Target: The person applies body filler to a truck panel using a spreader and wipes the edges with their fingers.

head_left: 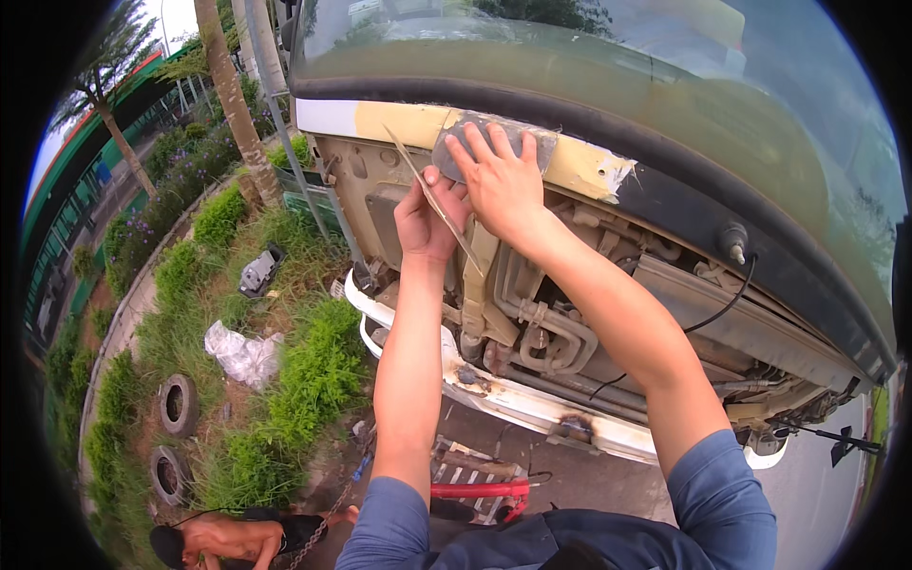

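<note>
My left hand (427,214) grips a long, thin, flat board (408,157) seen nearly edge-on, tilted in front of the vehicle's upper front panel. My right hand (496,180) lies with fingers spread over a grey sheet or pad (451,142) pressed against that panel. Yellowish patched paint or filler (579,160) covers the panel on both sides of the pad, with a ragged light edge at the right. Below both hands the vehicle's front is uncovered, showing pipes and brackets (560,323).
A windscreen (665,66) rises above. The white bumper (513,408) runs below, over a red-handled tool (475,489). To the left are a tree (233,114), a pole (294,171), grass, a white plastic bag (242,351), two tyres (179,404) and a shirtless person (228,541) crouching.
</note>
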Motion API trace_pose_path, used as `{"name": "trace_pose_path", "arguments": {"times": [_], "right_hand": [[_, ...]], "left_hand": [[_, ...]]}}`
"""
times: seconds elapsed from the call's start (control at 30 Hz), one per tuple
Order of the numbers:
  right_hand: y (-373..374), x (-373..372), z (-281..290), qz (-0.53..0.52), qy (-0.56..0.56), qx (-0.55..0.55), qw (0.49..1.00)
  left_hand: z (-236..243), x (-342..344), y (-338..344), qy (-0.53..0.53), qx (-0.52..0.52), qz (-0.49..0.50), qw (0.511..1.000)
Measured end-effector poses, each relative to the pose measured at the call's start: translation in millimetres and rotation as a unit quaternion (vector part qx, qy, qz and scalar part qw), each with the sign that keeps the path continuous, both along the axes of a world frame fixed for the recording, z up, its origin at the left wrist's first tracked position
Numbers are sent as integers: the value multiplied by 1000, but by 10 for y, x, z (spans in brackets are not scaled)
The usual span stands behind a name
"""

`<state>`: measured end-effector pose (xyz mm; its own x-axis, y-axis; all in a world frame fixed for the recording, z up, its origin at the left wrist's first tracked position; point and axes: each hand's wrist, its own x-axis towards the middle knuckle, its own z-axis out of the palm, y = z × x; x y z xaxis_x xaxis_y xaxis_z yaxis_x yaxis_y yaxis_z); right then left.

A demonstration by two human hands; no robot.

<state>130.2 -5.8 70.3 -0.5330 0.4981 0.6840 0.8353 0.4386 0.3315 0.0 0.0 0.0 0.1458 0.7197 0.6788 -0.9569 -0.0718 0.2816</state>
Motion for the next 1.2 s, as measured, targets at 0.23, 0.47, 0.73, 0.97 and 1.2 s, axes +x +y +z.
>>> {"name": "trace_pose_path", "arguments": {"times": [0.23, 0.47, 0.73, 0.97, 1.2], "right_hand": [[-11, -55, -157, 2, -2, 10, 1000], [43, -78, -462, 1, -14, 29, 999], [-35, -49, -811, -9, -50, -3, 999], [-443, 162, -445, 12, -44, -28, 999], [-493, 648, 11, -25, -47, -11, 999]], "left_hand": [[-196, -73, 40, -6, -45, 19, 999], [-466, -58, 37, -17, -72, 30, 997], [-780, 42, -177, -35, -118, 44, 991], [-567, 183, -444, -60, -43, -9, 997], [-46, 642, -448, -34, -66, -33, 997]]}}
